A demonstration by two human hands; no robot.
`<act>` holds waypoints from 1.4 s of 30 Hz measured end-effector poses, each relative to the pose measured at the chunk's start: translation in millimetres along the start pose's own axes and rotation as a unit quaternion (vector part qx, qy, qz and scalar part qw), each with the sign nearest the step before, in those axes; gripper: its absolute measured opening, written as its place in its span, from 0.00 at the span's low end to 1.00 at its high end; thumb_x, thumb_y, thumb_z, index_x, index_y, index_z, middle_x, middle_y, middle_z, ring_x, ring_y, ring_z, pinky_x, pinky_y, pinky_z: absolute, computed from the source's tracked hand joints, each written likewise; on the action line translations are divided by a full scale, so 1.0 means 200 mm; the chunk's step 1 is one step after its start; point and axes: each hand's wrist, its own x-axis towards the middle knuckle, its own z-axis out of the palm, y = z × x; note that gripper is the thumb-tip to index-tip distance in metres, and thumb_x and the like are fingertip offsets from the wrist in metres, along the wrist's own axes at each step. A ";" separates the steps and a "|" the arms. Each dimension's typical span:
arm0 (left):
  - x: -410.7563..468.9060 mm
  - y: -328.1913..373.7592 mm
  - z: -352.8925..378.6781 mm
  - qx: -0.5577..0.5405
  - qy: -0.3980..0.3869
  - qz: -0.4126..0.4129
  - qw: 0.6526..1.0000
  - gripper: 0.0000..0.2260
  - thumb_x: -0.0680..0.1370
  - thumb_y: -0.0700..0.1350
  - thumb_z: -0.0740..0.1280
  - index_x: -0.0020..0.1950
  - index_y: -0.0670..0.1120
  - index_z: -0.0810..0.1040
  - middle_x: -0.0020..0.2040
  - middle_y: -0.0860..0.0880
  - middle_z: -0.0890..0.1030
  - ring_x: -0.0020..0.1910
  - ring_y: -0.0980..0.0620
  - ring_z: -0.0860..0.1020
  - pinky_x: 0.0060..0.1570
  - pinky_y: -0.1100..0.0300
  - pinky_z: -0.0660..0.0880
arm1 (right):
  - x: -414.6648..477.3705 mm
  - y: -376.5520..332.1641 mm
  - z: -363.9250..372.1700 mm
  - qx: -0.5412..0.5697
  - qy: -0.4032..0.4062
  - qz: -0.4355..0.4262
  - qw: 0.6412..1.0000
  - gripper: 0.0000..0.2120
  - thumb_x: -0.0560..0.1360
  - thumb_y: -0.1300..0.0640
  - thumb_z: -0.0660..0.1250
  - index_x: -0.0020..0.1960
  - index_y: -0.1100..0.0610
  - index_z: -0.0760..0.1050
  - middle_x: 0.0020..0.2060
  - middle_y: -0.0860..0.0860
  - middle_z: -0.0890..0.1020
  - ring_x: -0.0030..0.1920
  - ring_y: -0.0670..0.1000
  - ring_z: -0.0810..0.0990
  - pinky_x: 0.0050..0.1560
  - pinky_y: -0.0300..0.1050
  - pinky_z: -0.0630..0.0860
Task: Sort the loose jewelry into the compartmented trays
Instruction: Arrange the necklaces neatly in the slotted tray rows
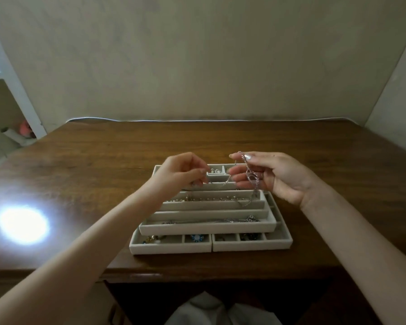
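Note:
Both hands hover above the stacked grey compartmented trays in the middle of the wooden table. My right hand pinches a silver chain between thumb and forefinger; the chain hangs down in a loop toward a long tray compartment. My left hand pinches the chain's other, thinner end near the small back compartments. The long compartments hold a beaded strand and a dark chain. Small front compartments hold a blue flower piece and other small pieces.
The wooden table runs to a wall at the back. A bright light glare sits on the left of the tabletop. A white shelf unit stands at far left. The table's front edge lies just below the trays.

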 end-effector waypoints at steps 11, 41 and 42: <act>-0.01 0.08 0.16 -0.030 -0.001 0.000 1.000 0.09 0.76 0.47 0.67 0.51 0.44 0.72 0.42 0.50 0.84 0.37 0.57 0.79 0.36 0.65 0.74 | -0.05 -0.04 0.04 0.028 -0.038 0.008 0.999 0.23 0.74 0.77 0.58 0.65 0.62 0.71 0.55 0.59 0.82 0.55 0.56 0.82 0.55 0.49 0.78; 0.01 0.09 0.14 -0.286 -0.084 0.011 0.955 0.04 0.70 0.45 0.68 0.41 0.45 0.77 0.35 0.49 0.78 0.35 0.58 0.76 0.34 0.66 0.74 | -0.04 -0.11 0.00 -0.160 -0.012 -0.122 0.980 0.13 0.65 0.60 0.70 0.50 0.59 0.81 0.38 0.52 0.83 0.40 0.49 0.82 0.41 0.41 0.79; 0.01 0.09 0.14 -0.289 -0.079 0.013 0.954 0.04 0.70 0.45 0.68 0.41 0.45 0.77 0.36 0.49 0.79 0.36 0.58 0.77 0.35 0.66 0.75 | -0.04 -0.10 0.01 -0.168 -0.014 -0.122 0.978 0.12 0.66 0.61 0.70 0.49 0.59 0.81 0.38 0.52 0.83 0.40 0.49 0.82 0.41 0.41 0.79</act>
